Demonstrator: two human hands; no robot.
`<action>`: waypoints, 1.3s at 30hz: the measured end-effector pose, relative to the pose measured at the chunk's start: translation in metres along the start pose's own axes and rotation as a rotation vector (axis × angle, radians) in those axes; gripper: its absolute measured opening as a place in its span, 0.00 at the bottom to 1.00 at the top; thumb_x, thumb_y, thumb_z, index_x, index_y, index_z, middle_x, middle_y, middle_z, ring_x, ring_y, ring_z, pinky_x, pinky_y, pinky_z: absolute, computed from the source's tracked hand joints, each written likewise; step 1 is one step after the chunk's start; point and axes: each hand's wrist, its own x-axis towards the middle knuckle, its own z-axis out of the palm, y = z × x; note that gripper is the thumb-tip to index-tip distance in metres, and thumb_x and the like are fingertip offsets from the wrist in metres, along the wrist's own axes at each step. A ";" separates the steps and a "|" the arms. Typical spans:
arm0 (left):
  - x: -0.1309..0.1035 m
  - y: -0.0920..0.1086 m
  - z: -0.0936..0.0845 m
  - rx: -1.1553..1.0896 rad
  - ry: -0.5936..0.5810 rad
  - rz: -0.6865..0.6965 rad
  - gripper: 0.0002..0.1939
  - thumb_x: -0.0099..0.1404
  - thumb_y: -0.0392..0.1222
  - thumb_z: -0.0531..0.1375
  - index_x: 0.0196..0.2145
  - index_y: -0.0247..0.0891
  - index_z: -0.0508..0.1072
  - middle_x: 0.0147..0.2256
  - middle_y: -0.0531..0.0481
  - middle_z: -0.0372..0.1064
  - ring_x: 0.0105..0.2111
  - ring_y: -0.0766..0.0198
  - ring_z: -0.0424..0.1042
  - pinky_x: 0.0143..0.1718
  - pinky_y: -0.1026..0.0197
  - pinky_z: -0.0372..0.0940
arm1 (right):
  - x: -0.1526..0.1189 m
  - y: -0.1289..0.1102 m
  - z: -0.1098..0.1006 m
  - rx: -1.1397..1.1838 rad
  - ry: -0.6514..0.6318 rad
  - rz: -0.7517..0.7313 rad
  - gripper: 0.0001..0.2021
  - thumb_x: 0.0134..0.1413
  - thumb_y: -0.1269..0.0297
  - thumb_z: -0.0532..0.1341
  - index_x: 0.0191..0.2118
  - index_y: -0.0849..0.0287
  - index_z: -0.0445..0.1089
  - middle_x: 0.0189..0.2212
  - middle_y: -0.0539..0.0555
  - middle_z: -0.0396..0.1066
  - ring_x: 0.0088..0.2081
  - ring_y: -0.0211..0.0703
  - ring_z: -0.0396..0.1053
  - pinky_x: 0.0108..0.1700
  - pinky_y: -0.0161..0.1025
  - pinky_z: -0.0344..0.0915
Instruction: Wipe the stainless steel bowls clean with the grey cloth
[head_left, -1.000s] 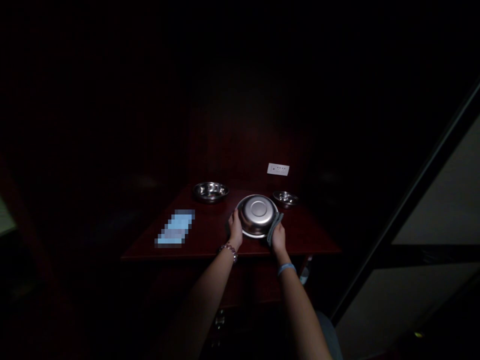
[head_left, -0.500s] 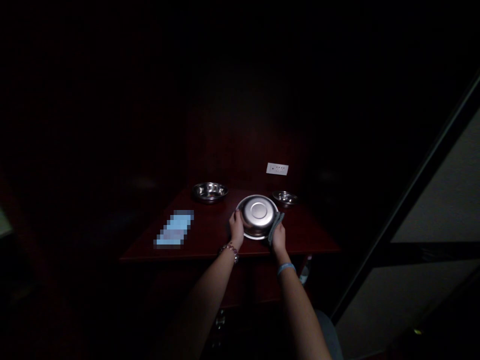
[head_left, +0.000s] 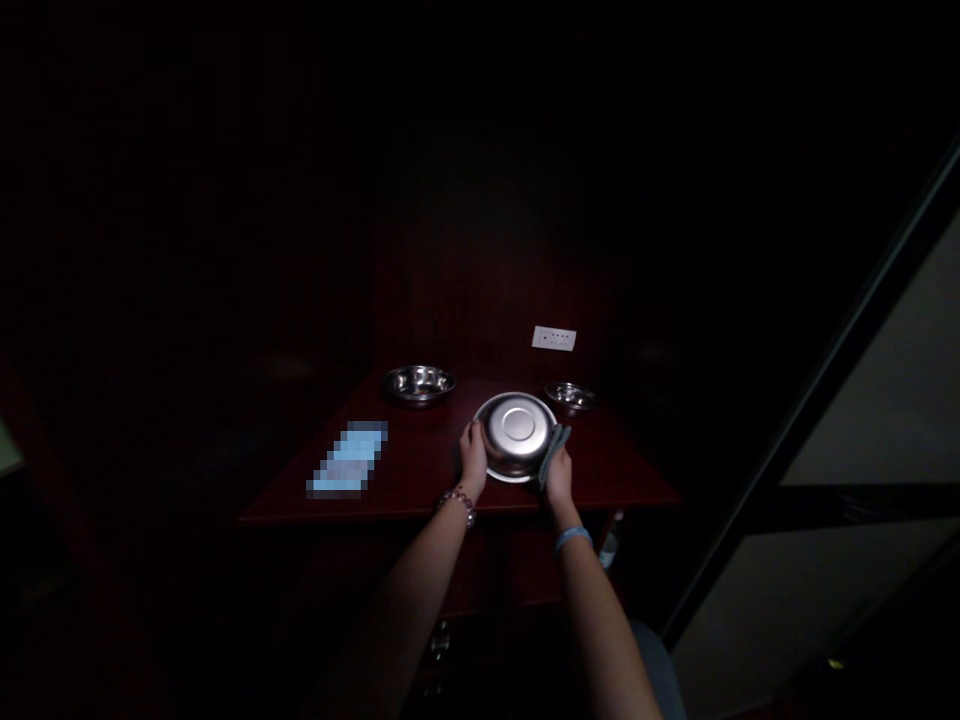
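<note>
A shiny metal bowl (head_left: pixel 517 425) is held with its flat base turned toward me, over the front part of the dark red desk (head_left: pixel 420 485). My left hand (head_left: pixel 473 458) is closed on its left rim. On the right side, my right hand (head_left: pixel 558 475) presses a folded grey-green cloth (head_left: pixel 553 455) against the rim, closed on cloth and bowl together. The inside of the bowl is hidden. Behind it to the left sits a second metal bowl (head_left: pixel 420 386), open side up. A smaller metal bowl (head_left: pixel 570 398) rests behind to the right.
A blurred-out bright blue flat object (head_left: pixel 349 460) lies at the desk's left. A white power socket (head_left: pixel 554 338) is on the back panel. Below the desktop on the right shows a plastic bottle (head_left: pixel 611 540). Dark surroundings hide most details.
Almost nothing differs. The bowl and both hands sit very slightly lower in view, with the grips the same.
</note>
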 end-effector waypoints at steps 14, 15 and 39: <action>0.000 0.000 0.000 -0.017 0.000 -0.029 0.10 0.68 0.48 0.60 0.37 0.40 0.76 0.44 0.43 0.79 0.52 0.53 0.75 0.61 0.52 0.65 | -0.004 -0.006 0.000 -0.031 -0.022 -0.005 0.32 0.68 0.42 0.47 0.55 0.65 0.74 0.53 0.66 0.78 0.55 0.51 0.76 0.57 0.41 0.69; 0.000 0.000 0.000 -0.018 0.002 -0.030 0.11 0.68 0.49 0.60 0.37 0.40 0.76 0.44 0.43 0.79 0.52 0.53 0.75 0.61 0.52 0.65 | -0.004 -0.006 0.000 -0.030 -0.023 -0.010 0.32 0.68 0.42 0.47 0.55 0.65 0.74 0.53 0.66 0.78 0.55 0.51 0.76 0.57 0.41 0.69; -0.001 0.001 0.001 -0.045 0.055 -0.112 0.11 0.67 0.48 0.62 0.42 0.39 0.76 0.51 0.41 0.77 0.58 0.52 0.72 0.66 0.50 0.60 | 0.002 0.001 -0.001 0.002 -0.017 -0.011 0.31 0.68 0.44 0.47 0.54 0.66 0.74 0.53 0.66 0.78 0.54 0.50 0.77 0.58 0.42 0.68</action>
